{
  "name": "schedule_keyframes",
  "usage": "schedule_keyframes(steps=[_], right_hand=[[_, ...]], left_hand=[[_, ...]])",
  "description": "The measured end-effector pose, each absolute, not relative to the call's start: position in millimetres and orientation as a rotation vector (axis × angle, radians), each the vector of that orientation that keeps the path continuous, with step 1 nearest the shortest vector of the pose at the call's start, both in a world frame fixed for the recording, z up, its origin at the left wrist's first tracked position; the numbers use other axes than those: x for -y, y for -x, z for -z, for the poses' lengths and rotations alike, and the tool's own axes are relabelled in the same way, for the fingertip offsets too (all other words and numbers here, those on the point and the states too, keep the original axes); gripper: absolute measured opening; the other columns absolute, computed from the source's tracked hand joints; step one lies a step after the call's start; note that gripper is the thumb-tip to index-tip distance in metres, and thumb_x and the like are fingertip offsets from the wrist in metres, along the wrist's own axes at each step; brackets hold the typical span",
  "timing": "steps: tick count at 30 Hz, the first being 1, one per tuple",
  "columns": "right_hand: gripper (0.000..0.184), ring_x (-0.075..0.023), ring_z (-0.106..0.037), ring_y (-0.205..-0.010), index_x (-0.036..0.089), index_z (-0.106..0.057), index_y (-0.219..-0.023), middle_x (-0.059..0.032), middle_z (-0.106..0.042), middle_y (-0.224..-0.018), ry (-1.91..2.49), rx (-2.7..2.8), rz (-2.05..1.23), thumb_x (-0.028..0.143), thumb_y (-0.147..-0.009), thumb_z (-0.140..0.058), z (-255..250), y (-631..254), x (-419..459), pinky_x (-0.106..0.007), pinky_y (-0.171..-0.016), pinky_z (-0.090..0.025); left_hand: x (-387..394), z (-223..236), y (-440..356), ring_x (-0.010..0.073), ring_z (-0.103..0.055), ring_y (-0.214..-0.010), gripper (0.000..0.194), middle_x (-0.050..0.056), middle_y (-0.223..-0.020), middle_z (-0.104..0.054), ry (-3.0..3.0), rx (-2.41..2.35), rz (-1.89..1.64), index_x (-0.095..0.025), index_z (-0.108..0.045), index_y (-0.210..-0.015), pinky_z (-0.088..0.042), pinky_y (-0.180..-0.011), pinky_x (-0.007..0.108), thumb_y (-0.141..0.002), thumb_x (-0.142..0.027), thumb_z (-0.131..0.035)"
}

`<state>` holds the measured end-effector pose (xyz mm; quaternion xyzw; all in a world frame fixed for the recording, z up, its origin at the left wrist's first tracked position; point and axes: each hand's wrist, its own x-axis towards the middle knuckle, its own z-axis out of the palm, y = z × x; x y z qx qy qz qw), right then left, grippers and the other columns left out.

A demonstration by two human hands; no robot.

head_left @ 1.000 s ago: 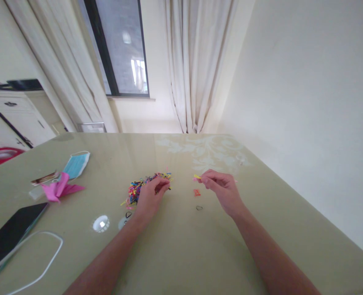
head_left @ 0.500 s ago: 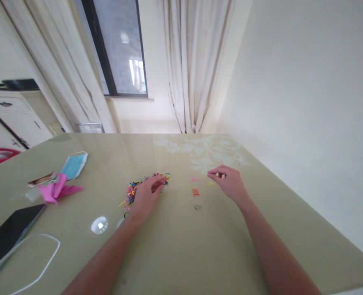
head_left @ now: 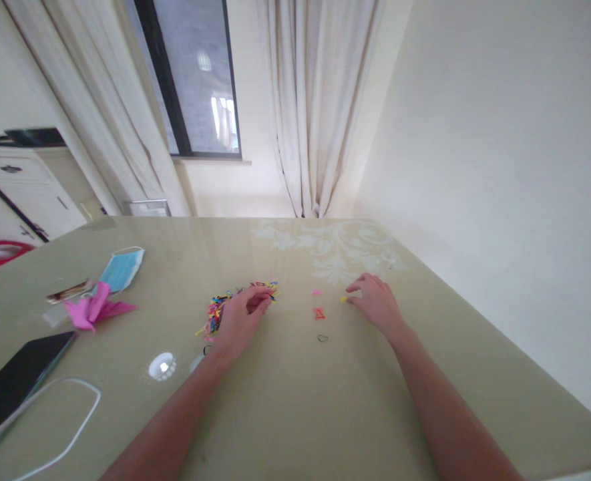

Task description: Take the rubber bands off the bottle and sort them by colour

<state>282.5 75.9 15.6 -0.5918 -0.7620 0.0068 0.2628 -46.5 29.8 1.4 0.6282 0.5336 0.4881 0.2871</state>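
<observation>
Small rubber bands in many colours lie in a pile (head_left: 215, 310) on the table. My left hand (head_left: 242, 317) rests over the pile's right side, thumb and forefinger pinched together at its edge on a small rubber band, mostly hidden by the fingertips. My right hand (head_left: 372, 300) is to the right, its thumb and forefinger apart, just beside a small cluster of yellow bands (head_left: 344, 300). Between the hands, a pink band group (head_left: 316, 292), an orange band group (head_left: 318, 313) and a single dark band (head_left: 322, 339) form a column.
To the left lie a blue face mask (head_left: 121, 269), a pink folded paper piece (head_left: 95, 310), a dark tablet (head_left: 25, 367) and a white cable (head_left: 87, 414). A light reflects off the glossy table (head_left: 285, 414). A wall (head_left: 515, 167) runs along the right.
My right thumb and forefinger have parted and the hand sits slightly lower by the yellow bands. My left hand stays nearly in place at the pile, still pinched.
</observation>
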Motion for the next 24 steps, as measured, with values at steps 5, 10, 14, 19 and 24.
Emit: schedule_keyframes(steps=[5,10,14,19,24], right_hand=[[0.013,-0.0198,-0.063,-0.081,0.024,-0.08,-0.096,-0.0057,-0.07,-0.094,1.283,2.02,-0.361,0.032,-0.086,-0.078,-30.7,-230.5,-50.8,-0.033,-0.074,-0.05],[0.023,-0.0139,-0.056,-0.066,0.022,-0.078,-0.096,-0.0026,-0.069,-0.086,1.107,1.969,-0.556,0.042,-0.086,-0.081,-30.7,-188.8,-23.1,-0.028,-0.064,-0.045],[0.023,-0.0135,-0.055,-0.064,0.02,-0.078,-0.09,-0.0022,-0.067,-0.079,1.083,1.967,-0.546,0.043,-0.089,-0.078,-23.9,-182.5,-18.5,-0.028,-0.063,-0.043],[0.019,-0.0138,-0.055,-0.064,0.021,-0.077,-0.083,-0.0013,-0.066,-0.074,1.041,1.987,-0.52,0.036,-0.094,-0.073,-24.2,-182.9,-18.7,-0.029,-0.067,-0.045],[0.014,-0.0142,-0.055,-0.064,0.022,-0.078,-0.082,-0.0011,-0.067,-0.073,1.015,1.99,-0.505,0.028,-0.093,-0.073,-27.9,-181.8,-16.0,-0.029,-0.068,-0.046]], left_hand=[[-26.8,-3.2,39.5,0.0221,-0.077,-0.086,0.029,0.007,-0.097,-0.081,-1.55,-1.242,-1.332,-0.019,-0.075,-0.103,-0.063,-0.084,0.037,-0.082,-0.038,-0.075],[-17.6,-5.1,27.5,0.0217,-0.077,-0.085,0.032,0.007,-0.094,-0.08,-1.482,-1.145,-1.29,-0.018,-0.074,-0.105,-0.064,-0.08,0.034,-0.081,-0.039,-0.079],[-9.4,-8.7,20.2,0.0216,-0.078,-0.082,0.033,0.007,-0.091,-0.08,-1.454,-1.107,-1.255,-0.017,-0.074,-0.105,-0.064,-0.077,0.033,-0.081,-0.039,-0.08],[-5.1,-11.8,16.8,0.0216,-0.078,-0.083,0.032,0.008,-0.093,-0.081,-1.434,-1.07,-1.231,-0.017,-0.074,-0.102,-0.063,-0.078,0.032,-0.081,-0.039,-0.081],[-4.1,-14.1,16.1,0.0199,-0.077,-0.078,0.03,0.006,-0.086,-0.08,-1.435,-1.103,-1.228,-0.017,-0.075,-0.1,-0.061,-0.071,0.029,-0.081,-0.039,-0.079]])
